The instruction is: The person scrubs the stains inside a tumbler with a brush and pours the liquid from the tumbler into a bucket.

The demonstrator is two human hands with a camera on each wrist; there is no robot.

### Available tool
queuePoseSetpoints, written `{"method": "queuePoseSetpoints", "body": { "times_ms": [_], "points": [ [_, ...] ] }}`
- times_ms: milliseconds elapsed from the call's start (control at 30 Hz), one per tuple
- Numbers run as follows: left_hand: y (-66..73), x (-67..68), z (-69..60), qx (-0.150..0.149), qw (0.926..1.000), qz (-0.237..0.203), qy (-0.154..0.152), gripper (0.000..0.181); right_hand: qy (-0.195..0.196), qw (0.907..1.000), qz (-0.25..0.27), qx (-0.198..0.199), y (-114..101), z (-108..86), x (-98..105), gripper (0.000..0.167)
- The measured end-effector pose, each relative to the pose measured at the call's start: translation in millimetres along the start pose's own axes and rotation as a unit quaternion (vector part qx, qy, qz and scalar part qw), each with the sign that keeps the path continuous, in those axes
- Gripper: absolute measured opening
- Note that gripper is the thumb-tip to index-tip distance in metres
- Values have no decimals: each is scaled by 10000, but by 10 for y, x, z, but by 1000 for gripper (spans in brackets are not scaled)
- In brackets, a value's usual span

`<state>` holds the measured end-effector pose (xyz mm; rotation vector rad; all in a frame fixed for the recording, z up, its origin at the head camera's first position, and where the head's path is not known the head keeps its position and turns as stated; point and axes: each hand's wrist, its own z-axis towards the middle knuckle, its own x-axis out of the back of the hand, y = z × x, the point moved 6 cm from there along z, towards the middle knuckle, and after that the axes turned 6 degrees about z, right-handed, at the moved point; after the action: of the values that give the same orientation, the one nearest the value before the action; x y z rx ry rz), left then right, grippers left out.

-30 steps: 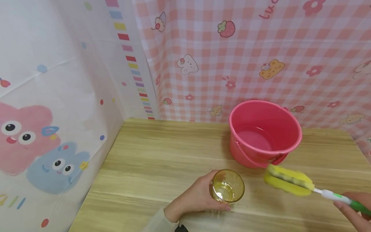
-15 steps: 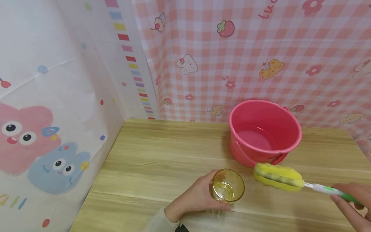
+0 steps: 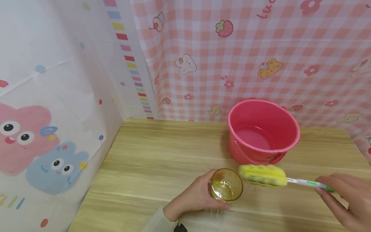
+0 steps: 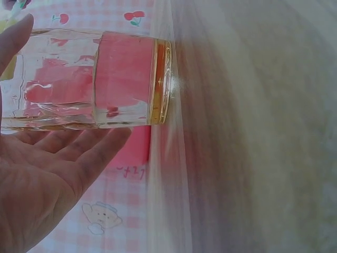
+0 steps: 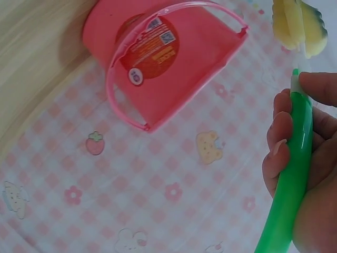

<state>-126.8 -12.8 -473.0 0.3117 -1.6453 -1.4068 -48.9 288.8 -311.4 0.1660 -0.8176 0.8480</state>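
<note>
In the head view my left hand [image 3: 200, 195] grips an amber-tinted glass [image 3: 227, 188] standing upright on the table, its thumb and fingers round the sides. The left wrist view shows the clear glass wall [image 4: 63, 79] between thumb and fingers of that hand [image 4: 42, 184]. My right hand [image 3: 347, 196] holds a sponge brush by its green and white handle [image 3: 310, 183]; the yellow sponge head [image 3: 263, 175] is just right of the glass rim. In the right wrist view the fingers of the right hand [image 5: 316, 153] curl round the green handle [image 5: 295, 163].
A pink bucket [image 3: 236, 151] stands behind the glass and brush, near the back of the wooden table [image 3: 145, 154], its handle hanging at the front. A pink checked cloth [image 3: 246, 42] hangs behind, and a white patterned cloth [image 3: 72, 96] is at the left.
My right hand has moved left with the brush, bringing the sponge head from in front of the bucket's right part to close beside the glass. The left hand and glass stay nearly in place.
</note>
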Motion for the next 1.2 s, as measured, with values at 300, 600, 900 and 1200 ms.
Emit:
{"method": "queuePoseSetpoints", "body": {
  "times_ms": [300,600,900,1200],
  "points": [
    [-2,-5,3,-48,10000,-42,30,95,-528,9962,-679,109,-165,210,-46,60],
    [-2,-14,6,-107,9999,-100,2,95,-734,9925,-620,759,-289,414,-114,55],
    [-3,-11,4,-134,9999,-88,45,96,-1185,9843,-675,1124,-347,608,-177,54],
    [7,-1,6,-125,9999,-53,36,94,-1666,9732,-782,1381,-385,750,-247,53]
  ]
}}
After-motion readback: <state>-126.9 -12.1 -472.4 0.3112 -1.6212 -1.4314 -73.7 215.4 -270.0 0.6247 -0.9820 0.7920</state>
